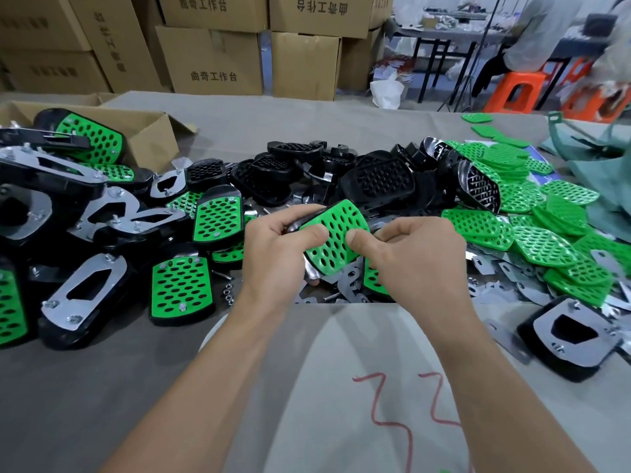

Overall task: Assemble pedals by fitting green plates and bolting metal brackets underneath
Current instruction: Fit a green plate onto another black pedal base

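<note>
A green perforated plate (336, 233) lies on a black pedal base (300, 221), held up over the middle of the table. My left hand (278, 249) grips the left side, thumb pressing on the green plate. From the right, my right hand (409, 250) grips the other side, its thumb on the plate too. Most of the black base is hidden under the plate and my fingers. Loose metal brackets (351, 285) lie on the table just below my hands.
Finished pedals (181, 288) with green plates and bolted brackets crowd the left, beside an open carton (150, 131). Bare black bases (375, 182) pile up behind my hands. Green plates (546, 240) heap on the right. Small nuts (228, 291) lie loose. Cartons are stacked behind the table.
</note>
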The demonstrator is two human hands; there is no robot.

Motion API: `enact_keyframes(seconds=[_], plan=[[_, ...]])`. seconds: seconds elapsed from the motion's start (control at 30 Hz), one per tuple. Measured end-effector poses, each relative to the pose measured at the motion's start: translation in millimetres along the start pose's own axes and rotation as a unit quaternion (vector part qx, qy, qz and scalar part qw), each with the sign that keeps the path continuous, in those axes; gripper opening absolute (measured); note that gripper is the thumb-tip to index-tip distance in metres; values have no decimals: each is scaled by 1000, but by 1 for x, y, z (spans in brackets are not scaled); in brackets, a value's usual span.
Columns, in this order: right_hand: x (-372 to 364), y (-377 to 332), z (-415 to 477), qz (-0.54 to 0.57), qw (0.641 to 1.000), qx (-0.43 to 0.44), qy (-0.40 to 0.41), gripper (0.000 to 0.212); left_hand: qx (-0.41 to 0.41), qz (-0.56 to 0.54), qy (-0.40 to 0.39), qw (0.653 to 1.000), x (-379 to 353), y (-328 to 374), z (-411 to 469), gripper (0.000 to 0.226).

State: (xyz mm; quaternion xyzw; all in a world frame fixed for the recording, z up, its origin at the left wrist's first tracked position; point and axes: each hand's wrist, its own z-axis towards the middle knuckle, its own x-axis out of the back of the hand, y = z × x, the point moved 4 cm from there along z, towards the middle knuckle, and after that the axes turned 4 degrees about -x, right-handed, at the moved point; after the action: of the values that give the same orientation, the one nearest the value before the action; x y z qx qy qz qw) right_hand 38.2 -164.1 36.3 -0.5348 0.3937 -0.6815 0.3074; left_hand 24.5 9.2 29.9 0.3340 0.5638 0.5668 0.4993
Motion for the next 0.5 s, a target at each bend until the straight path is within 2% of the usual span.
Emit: enact_keyframes(seconds=[0.07,0.13,0.2,0.23,0.37,0.5], plan=[[-3,1,-2,26,1000,-5,-13,47,10,-22,-1,1000,2,2,1,24],[-11,-2,-4,99,992,-9,-73,34,32,-46,-23,998,2,2,2,24],[-12,-4,-4,147,985,-2,-91,19,48,-68,-39,996,-1,0,1,31],[-11,-4,-4,140,988,6,-73,17,52,-73,-45,995,-3,-2,1,34],[-4,-6,-8,87,994,39,60,30,37,-70,-56,995,-11,-6,-1,34],[-6,-11,-11,122,989,61,59,37,37,-66,-79,994,-15,-10,-2,30]])
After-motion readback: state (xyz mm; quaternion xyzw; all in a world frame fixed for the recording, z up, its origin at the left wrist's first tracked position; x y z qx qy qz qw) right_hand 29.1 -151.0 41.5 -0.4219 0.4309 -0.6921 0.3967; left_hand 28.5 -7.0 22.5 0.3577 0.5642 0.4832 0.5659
